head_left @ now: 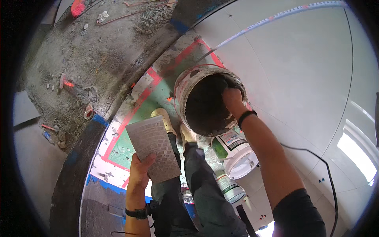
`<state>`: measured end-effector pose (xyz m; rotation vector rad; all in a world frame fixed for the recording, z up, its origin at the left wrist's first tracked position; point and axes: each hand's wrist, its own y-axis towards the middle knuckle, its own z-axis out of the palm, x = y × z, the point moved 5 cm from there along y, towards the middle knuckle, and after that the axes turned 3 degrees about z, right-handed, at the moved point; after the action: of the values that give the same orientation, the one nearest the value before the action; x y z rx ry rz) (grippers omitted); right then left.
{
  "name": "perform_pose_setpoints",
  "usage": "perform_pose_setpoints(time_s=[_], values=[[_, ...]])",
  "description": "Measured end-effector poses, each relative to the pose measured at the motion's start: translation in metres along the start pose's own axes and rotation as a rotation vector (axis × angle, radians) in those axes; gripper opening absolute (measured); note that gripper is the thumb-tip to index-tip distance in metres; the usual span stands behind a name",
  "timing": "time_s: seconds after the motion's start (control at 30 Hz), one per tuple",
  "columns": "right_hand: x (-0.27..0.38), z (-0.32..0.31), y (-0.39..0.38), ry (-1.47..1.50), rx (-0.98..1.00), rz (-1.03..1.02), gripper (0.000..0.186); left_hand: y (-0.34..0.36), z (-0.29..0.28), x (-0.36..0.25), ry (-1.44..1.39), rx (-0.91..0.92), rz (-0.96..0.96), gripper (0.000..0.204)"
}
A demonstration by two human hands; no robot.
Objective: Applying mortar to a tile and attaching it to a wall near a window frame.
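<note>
Left hand [141, 169] grasps tile [152, 148] by edge, above legs [201, 181], patterned face upward, probably to keep it accessible. Right hand [233, 100] inside bucket [182, 94]; grip partly hidden, cannot tell if holding something. Bucket stands near shoes [166, 120], likely for short reach.

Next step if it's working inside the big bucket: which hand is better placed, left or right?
Right, I'd say. The right hand is inside the rim of the big bucket, though its fingers are hidden. The left hand is outside, holding the grey tile.
</note>
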<state>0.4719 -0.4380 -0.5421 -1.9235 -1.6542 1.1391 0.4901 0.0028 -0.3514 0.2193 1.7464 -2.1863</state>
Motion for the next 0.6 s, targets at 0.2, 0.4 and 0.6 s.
perform_pose_setpoints(time_s=[0.2, 0.4, 0.6], values=[[0.034, 0.03, 0.026, -0.04, 0.19, 0.136, 0.011, 0.015, -0.003, 0.011, 0.01, -0.044, 0.019, 0.047], [0.076, 0.036, -0.02, -0.114, 0.247, -0.096, 0.016, 0.02, -0.029, 0.033, -0.149, -0.106, 0.016, 0.05], [0.092, 0.06, -0.042, 0.1, 0.272, -0.247, 0.017, 0.02, -0.008, 0.024, -0.209, -0.108, 0.078, 0.071]])
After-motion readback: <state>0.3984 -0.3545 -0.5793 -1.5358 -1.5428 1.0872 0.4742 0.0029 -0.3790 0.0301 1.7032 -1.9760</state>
